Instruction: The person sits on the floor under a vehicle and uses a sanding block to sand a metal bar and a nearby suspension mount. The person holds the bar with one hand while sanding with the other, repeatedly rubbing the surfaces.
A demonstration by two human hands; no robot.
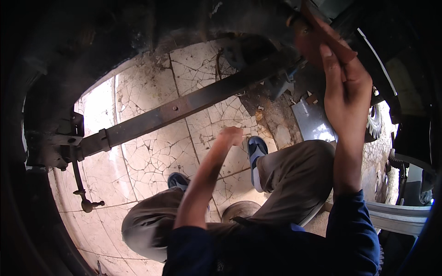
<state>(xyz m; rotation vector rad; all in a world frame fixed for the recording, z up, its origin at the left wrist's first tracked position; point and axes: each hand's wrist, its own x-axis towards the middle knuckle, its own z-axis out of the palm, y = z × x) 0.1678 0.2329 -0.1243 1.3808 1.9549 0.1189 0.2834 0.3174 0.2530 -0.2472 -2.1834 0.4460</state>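
Right hand grips red sheet, long edge slanting down rightward. Left hand curled, well off below-left; can't tell if empty.

The right hand pinches a reddish sheet, the left hand apart.

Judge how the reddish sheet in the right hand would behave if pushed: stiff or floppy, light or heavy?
The reddish sheet probably flexes easily, since it bends in the right hand. It's likely light, given its thin edge, and perhaps not limp, as its corner juts.
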